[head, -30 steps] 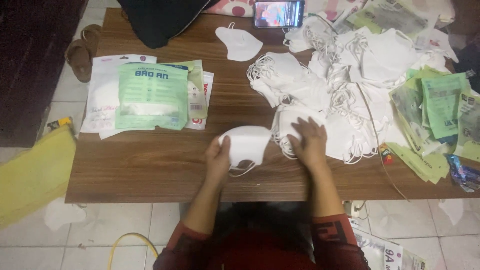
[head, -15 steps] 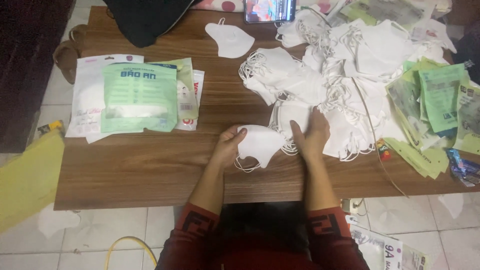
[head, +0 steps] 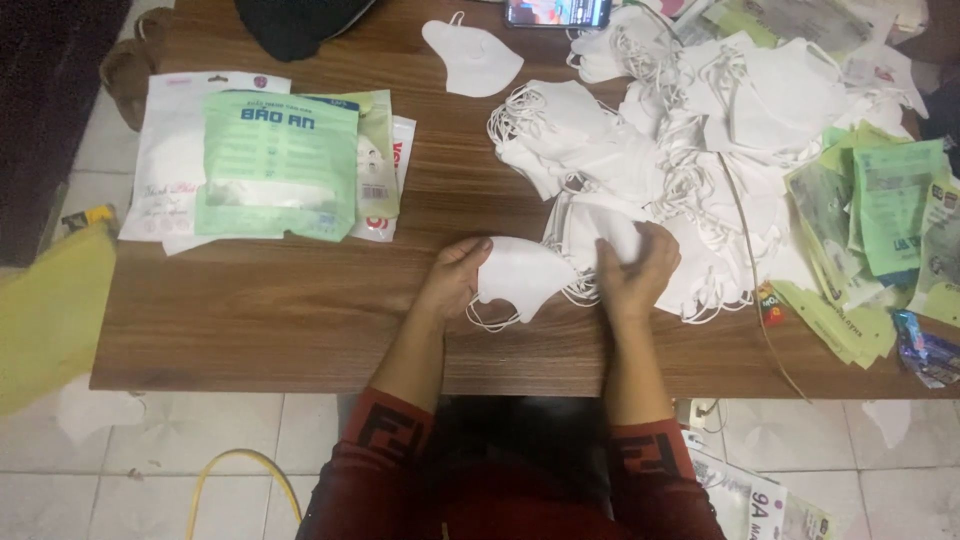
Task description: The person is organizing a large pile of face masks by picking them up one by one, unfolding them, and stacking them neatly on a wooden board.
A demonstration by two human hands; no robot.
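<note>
**Mask pickup, near edge of tabletop**

Head view: left hand [head: 452, 282] is pinching the white mask [head: 520, 277] by its end; right hand [head: 640, 268] is pressing flat on the mask pile [head: 640, 170]. Judgement: keep ear loops untangled, lift one at a time.

So over at about 10 o'clock on the wooden table [head: 300, 310] there's a stack of flat pouches: a pale green packet [head: 275, 165] on top with a see-through window, a white packet [head: 170, 150] sticking out under it on the left, and a white-and-red packet [head: 390, 185] peeking out on the right. At 12 o'clock, right at the far edge, a phone [head: 557, 11] lies flat with its screen lit up in mixed colours. Around 3 o'clock there's a messy heap of green wrappers [head: 880, 215], mostly torn-looking and overlapping. Just past them, near 4 o'clock, a small blue wrapper [head: 925, 345] sits at the table edge.
</note>
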